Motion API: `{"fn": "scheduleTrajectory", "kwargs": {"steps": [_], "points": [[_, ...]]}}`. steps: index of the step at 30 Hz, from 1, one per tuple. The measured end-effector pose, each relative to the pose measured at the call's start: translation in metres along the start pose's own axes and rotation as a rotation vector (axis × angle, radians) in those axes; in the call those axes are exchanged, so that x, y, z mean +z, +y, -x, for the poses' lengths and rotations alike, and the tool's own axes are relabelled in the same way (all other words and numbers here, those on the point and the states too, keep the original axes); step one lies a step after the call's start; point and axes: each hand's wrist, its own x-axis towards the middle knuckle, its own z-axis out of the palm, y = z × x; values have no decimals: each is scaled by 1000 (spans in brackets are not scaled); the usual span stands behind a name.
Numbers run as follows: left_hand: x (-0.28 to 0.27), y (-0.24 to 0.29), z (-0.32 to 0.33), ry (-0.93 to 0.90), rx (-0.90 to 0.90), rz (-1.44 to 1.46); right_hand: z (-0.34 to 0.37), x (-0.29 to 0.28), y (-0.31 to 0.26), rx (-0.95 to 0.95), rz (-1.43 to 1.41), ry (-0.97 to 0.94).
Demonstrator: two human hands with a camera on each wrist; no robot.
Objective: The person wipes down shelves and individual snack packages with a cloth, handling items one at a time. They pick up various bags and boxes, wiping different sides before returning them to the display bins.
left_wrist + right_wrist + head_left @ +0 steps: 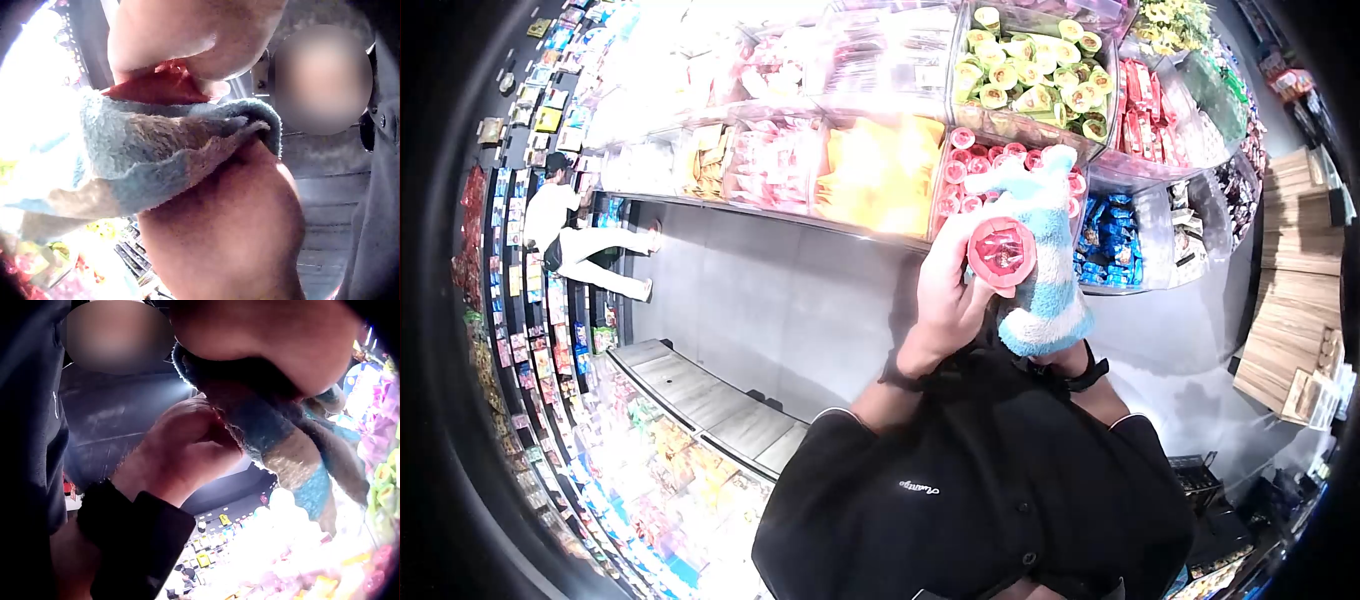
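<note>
A pink cone-shaped candy cup (1002,252) with a shiny round top is gripped in my left hand (945,300), thumb along its side. Right against it hangs a fuzzy towel (1048,260) in blue and white stripes, held by my right hand (1060,356), which is mostly hidden under the cloth. In the left wrist view the red side of the cup (159,87) shows between the left fingers and the towel's edge (144,144). The right wrist view has the towel (300,465) draping down from the right hand (269,337), close to the left hand (181,447).
Just beyond my hands, a bin of similar pink cups (958,172) stands below a bin of green cups (1030,75). Blue packets (1110,238) fill a bin at right, yellow packets (880,175) one at left. Another person (565,225) is by the far-left shelves.
</note>
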Motion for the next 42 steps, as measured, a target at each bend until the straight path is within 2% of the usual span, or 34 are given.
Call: {"fn": "scheduleTrajectory", "kwargs": {"steps": [5, 7, 8, 9, 10, 12, 13, 15, 17, 18, 19, 21, 22, 23, 24, 26, 27, 29, 30, 31, 32, 33, 35, 37, 38, 40, 41, 42], "points": [[4, -5, 0, -31, -7, -58, 32, 6, 16, -33, 67, -10], [8, -10, -1, -125, -38, -211, 112, 24, 87, -57, 85, -62], [9, -13, 0, -170, -55, -288, 84, 18, 67, -10, 31, 50], [9, -17, 2, -287, -191, -161, 55, 12, 44, 30, -29, 164], [10, -8, 1, -358, -185, -183, 65, 18, 58, 70, -83, 215], [14, -9, 8, -389, -258, -47, 60, 10, 47, 236, -237, 127], [12, -5, 6, -438, -362, -54, 53, 5, 43, 182, -152, 96], [9, -29, 13, -429, -336, 81, 42, -3, 42, 53, 1, -2], [8, -34, 17, -396, -372, 290, 25, -14, 24, 86, -85, -54], [8, -31, 18, -380, -457, 405, 35, -10, 34, 17, 40, -83], [9, -31, 21, -368, -512, 432, 53, -8, 46, 108, -54, -143], [10, -39, 21, -347, -443, 342, 82, -2, 62, 170, -105, -157], [12, -48, 20, -337, -320, 225, 93, 0, 67, 203, -131, -164], [14, -53, 20, -326, -198, 110, 85, 0, 62, 25, -54, -100], [17, -53, 20, -336, -248, 146, 84, 4, 63, -18, -56, 3], [21, -52, 22, -357, -348, 215, 79, 6, 60, 116, -180, 120], [27, -47, 21, -276, -405, 371, 72, 6, 58, 250, -397, 177], [24, -47, 13, -313, -179, 144, 55, 5, 53, 516, -835, 286], [24, -47, 10, -328, -66, 31, 54, 6, 49, 530, -933, 317], [24, -51, 14, -310, -149, 97, 55, 7, 45, 544, -1029, 348], [25, -50, 13, -291, -121, 22, 57, 6, 42, 558, -1126, 379], [25, -48, 13, -272, -96, -52, 58, 5, 44, 488, -1128, 292], [30, -43, 11, -202, 13, -153, 47, 3, 27, 537, -1218, 303], [37, -32, 4, -180, 178, -288, 57, 5, 44, 396, -696, 66], [43, -32, 3, -160, 271, -310, 65, 25, 41, 632, -1316, 260], [48, -29, 4, -208, 251, -404, 66, 37, 59, 697, -1647, 280], [48, -31, 3, -232, 227, -397, 64, 35, 54, 616, -1531, 344], [49, -34, 2, -255, 202, -390, 61, 32, 54, 664, -1588, 388]]}}
